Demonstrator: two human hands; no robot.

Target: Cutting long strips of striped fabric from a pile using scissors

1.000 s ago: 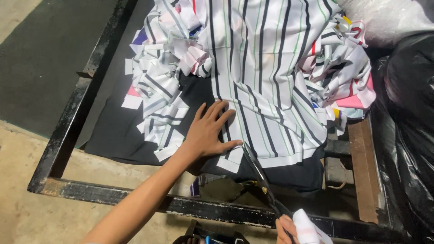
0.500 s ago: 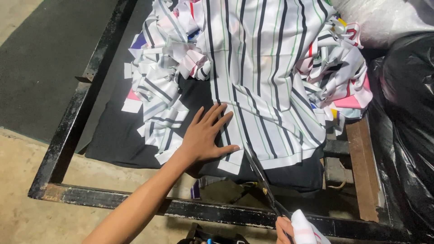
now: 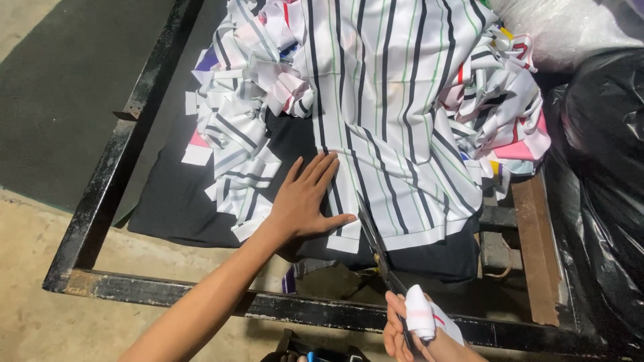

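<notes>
A clear plastic bag [image 3: 570,30] stuffed with something pale sits at the top right corner, and a bulky black plastic bag [image 3: 604,174] fills the right edge just below it. No labels or signs are legible anywhere.

The striped fabric [image 3: 396,127] lies over the middle of the surface: a white sheet with black, grey and thin green stripes running lengthwise, its near edge hanging close to the front of the black metal frame [image 3: 100,208]. It rests on a black cloth [image 3: 181,201] that covers the surface. To its left is a heap of cut strips [image 3: 248,114], white with dark stripes and a few pink and purple bits; a similar heap of scraps [image 3: 503,114] with red, yellow and pink touches lies to its right.

The left hand [image 3: 305,201] lies flat on the near left part of the striped fabric, fingers spread and released, palm pressing the cloth down, thumb pointing towards the blades. The right hand [image 3: 416,328], at the bottom edge of the view, has its fingers clenched around the handles of the scissors [image 3: 376,248]; a white wrapping with a red mark covers part of this hand. The dark blades reach up and left into the fabric's near edge, just beside the left thumb. A rusty brown bar [image 3: 537,248] of the frame runs along the right, beside the black bag.
</notes>
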